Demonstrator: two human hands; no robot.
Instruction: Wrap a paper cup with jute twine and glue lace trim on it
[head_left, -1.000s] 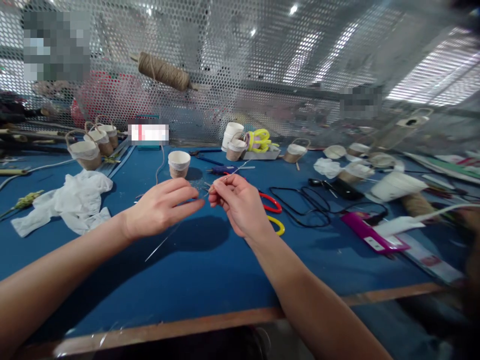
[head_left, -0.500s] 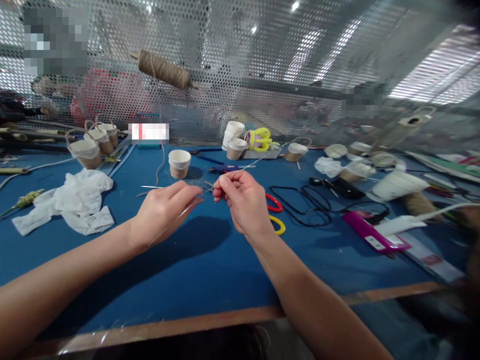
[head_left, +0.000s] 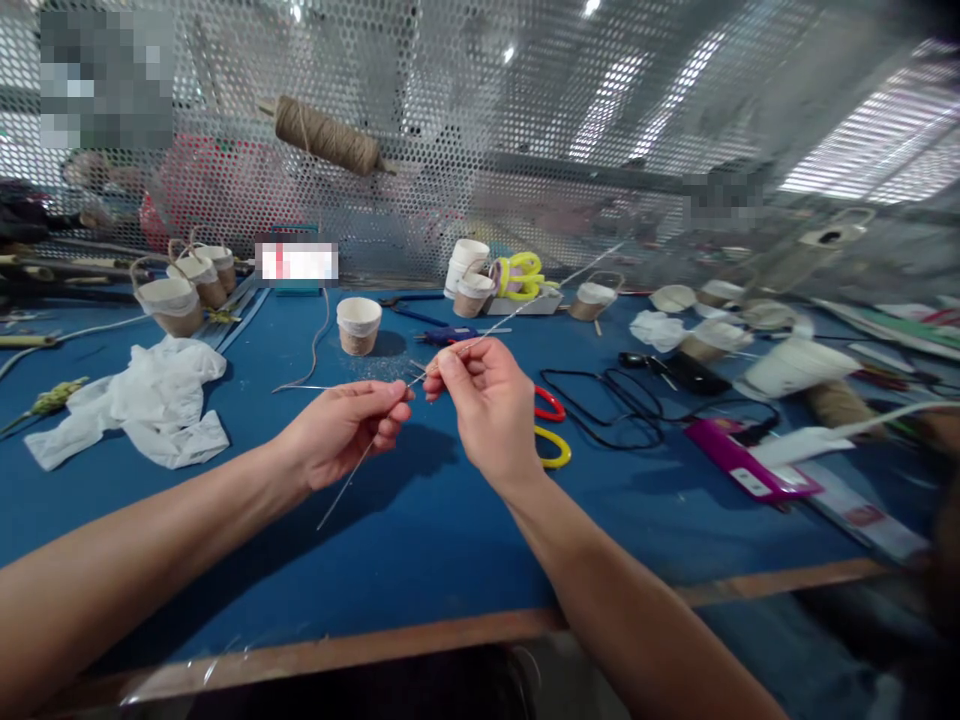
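A thin, silvery wire (head_left: 555,290) runs slantwise between my hands, and its stretch at the upper right looks twisted. My left hand (head_left: 349,425) is closed in a pinch on the wire near its middle, with a loose end hanging down below the palm. Close beside it, my right hand (head_left: 491,400) also pinches the wire between thumb and fingers. Short wire ends stick out at the fingertips. Behind my left hand stands a small paper cup (head_left: 358,327) with a brown lower part. Red and yellow handle loops (head_left: 555,450) show partly from behind my right hand.
Blue-handled pliers (head_left: 450,335) lie behind my hands. White cloth (head_left: 142,400) lies at the left, near handled cups (head_left: 172,310). On the right are a black cord (head_left: 600,430) and a magenta power strip (head_left: 720,460). A twine roll (head_left: 326,135) hangs on the mesh.
My left hand has turned and its fingers have closed on the wire, whose lower end now hangs free below. The wire's upper part points farther up and right. My right hand has barely moved.
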